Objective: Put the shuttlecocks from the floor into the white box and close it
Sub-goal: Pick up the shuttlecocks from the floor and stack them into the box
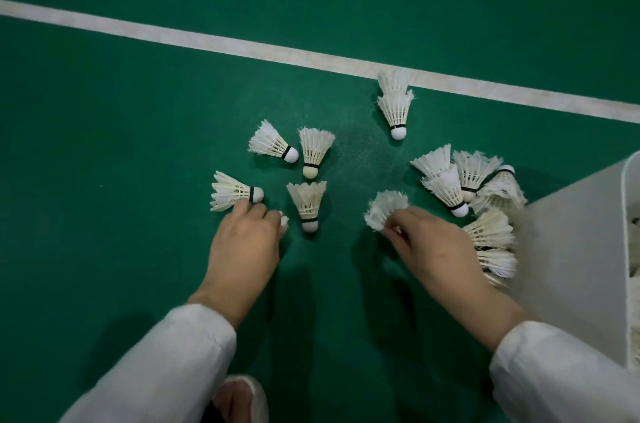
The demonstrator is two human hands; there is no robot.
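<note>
1. The right hand (433, 246) pinches the held shuttlecock (386, 209) at its cork end, probably to spare the feathers. Its long axis runs up-left from the fingers, with the skirt pointing away from the person and the cork hidden.
2. The left hand (246, 242), well apart from the right, has curled fingers beside the cork of the left shuttlecock (235, 194). A white bit (284, 220) shows at the fingertips; I cannot tell whether the hand holds anything.
3. The white box (581, 242) stands open at the right edge, next to the right hand, which likely keeps drops short.
4. The pile (460, 180) lies on the green floor (104, 145) against the box.
5. The stacked pair (394, 104) is nested, corks toward the person, skirt on the white line (207, 38).
6. Most shuttlecocks are on the floor, so the box isn't ready to close.
</note>
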